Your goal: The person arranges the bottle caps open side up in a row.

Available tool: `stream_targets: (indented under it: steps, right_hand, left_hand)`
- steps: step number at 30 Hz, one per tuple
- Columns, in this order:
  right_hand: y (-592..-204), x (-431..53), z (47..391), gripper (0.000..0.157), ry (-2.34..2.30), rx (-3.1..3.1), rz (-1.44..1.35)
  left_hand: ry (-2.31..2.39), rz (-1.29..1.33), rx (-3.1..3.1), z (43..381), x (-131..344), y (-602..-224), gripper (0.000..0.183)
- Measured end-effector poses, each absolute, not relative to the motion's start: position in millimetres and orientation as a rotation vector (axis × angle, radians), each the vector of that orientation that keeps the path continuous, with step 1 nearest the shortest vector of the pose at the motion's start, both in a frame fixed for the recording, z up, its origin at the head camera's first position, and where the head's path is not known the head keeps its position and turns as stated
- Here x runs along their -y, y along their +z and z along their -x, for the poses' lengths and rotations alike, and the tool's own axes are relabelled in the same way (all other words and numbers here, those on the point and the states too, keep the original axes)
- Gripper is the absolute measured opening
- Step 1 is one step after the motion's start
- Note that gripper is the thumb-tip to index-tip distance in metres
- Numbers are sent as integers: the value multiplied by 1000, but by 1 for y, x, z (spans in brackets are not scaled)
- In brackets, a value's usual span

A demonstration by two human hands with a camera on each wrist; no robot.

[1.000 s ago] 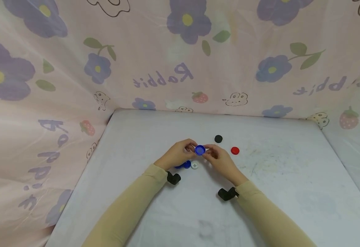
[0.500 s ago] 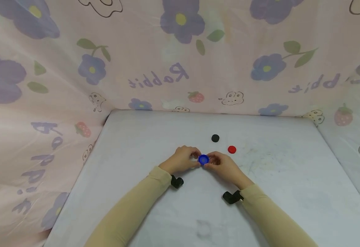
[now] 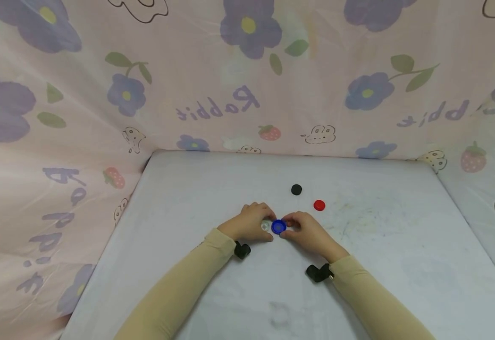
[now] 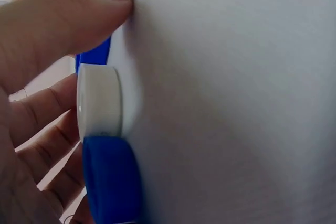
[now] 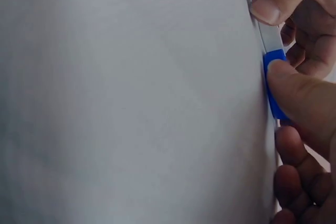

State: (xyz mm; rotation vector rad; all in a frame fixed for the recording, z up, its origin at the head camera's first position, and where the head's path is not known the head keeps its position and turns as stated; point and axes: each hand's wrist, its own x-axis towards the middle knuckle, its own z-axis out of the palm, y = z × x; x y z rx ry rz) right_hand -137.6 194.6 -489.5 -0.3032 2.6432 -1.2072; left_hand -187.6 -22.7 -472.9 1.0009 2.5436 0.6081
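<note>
Both hands meet at the middle of the pale, smooth surface [image 3: 213, 189]. The right hand [image 3: 308, 232] pinches a round blue plastic cap [image 3: 278, 226] by its rim, setting it down against a white cap [image 3: 265, 226]. The left hand [image 3: 249, 222] curls its fingers around the white cap, thumb tip pressed on the surface. A second blue cap [image 4: 110, 179] touches the white one's other side. A black cap [image 3: 296, 190] and a red cap [image 3: 319, 205] lie apart, farther back.
</note>
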Motion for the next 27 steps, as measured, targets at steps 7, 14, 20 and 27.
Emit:
stream_targets:
  steps: [7,14,20,27]
  right_hand:
    - [-491,-194,138,40,-1185,-2669,345]
    - [-494,-194,140,37,-1168,-2687,347]
    - [-494,-194,141,35,-1182,-2691,367]
    - [-495,-195,140,35,-1168,-2686,358]
  left_hand:
    - [625,-998,-2542,188,25,-473,48]
    - [644,-999,-2569,188,25,-476,42]
    - [646,-1009,-2593,188,24,-476,40]
    - [632,-1005,-2597,187,23,-475,40]
